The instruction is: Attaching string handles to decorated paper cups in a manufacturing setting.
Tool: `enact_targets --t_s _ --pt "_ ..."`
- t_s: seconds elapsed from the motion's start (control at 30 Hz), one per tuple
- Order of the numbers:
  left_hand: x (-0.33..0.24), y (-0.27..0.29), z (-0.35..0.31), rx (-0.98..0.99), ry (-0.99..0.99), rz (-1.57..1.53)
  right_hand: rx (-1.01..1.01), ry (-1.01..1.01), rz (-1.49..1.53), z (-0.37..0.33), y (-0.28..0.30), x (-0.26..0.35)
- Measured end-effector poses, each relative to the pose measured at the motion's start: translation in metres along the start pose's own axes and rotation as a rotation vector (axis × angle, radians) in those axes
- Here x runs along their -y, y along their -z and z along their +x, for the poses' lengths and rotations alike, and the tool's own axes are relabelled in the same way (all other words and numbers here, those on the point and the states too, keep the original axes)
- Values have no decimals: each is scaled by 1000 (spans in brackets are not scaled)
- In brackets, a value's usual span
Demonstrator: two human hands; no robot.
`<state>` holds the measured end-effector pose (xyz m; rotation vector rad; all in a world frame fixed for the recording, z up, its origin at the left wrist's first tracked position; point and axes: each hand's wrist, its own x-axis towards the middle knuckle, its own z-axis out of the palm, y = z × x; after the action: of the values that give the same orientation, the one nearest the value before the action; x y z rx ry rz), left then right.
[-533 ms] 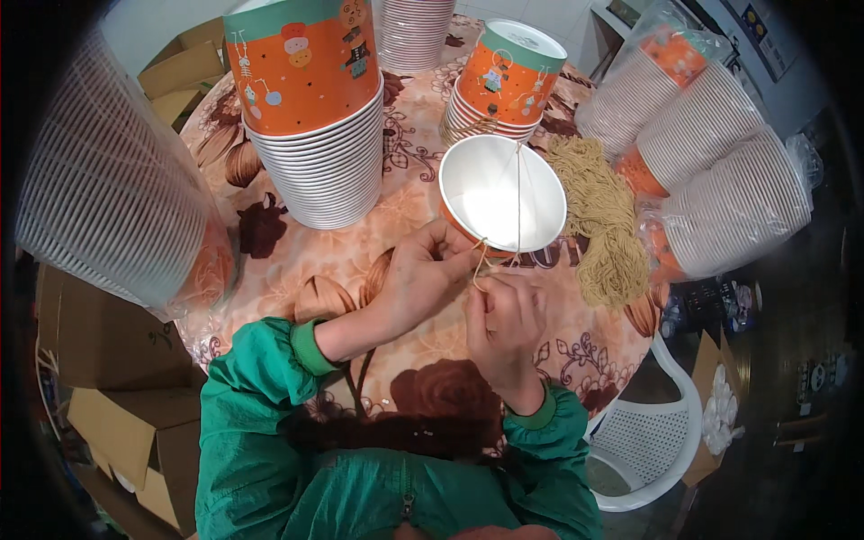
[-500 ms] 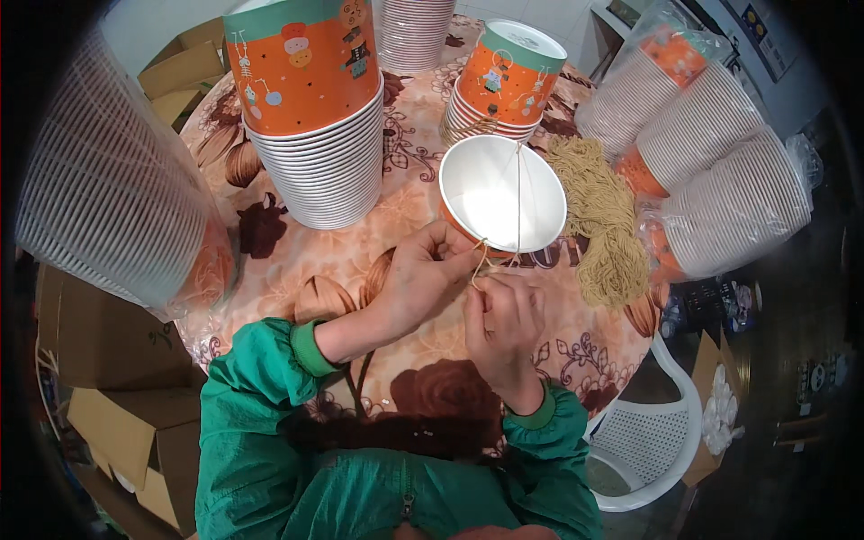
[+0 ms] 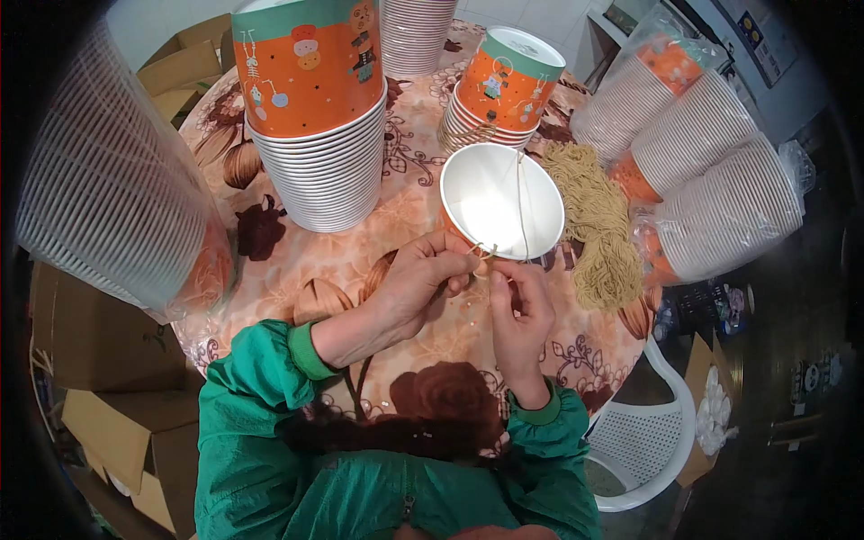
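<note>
A white-lined orange paper bucket lies tilted on the table, its mouth facing me. A thin tan string runs across the opening from the far rim to the near rim. At the near rim my left hand is closed in a pinch on the string, its fingers against the bucket's outer wall. Close beside it, my right hand pinches the string too, thumb against forefinger. A small loop of string shows at the rim between the hands; its exact path is partly hidden by the fingers.
Tan string hanks lie right of the bucket. Upside-down bucket stacks stand behind and at left. Plastic-wrapped stacks flank the table, left and right. A white chair and cardboard boxes stand beside it.
My right hand has moved slightly up and right, closer to the rim. My left fingers have shifted at the near rim. The string across the opening hangs more slackly.
</note>
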<state>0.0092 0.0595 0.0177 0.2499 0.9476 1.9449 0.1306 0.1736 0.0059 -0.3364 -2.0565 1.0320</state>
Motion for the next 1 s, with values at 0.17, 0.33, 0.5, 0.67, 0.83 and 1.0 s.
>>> enact_targets --t_s 0.17,0.33,0.5,0.67,0.83,1.0 --pt "4 6 0 61 -52 52 37 -89 164 3 -4 -6" --pt "6 4 0 79 -131 156 21 -144 209 4 -5 -8" --pt "17 11 7 92 -237 195 4 -222 321 7 -11 -2" --pt "16 11 6 85 -255 245 9 -224 284 4 -11 -2" --pt "-6 0 -4 16 -100 146 48 8 12 0 -10 5" --pt "-13 1 -7 -13 16 132 121 289 -187 8 -10 23"
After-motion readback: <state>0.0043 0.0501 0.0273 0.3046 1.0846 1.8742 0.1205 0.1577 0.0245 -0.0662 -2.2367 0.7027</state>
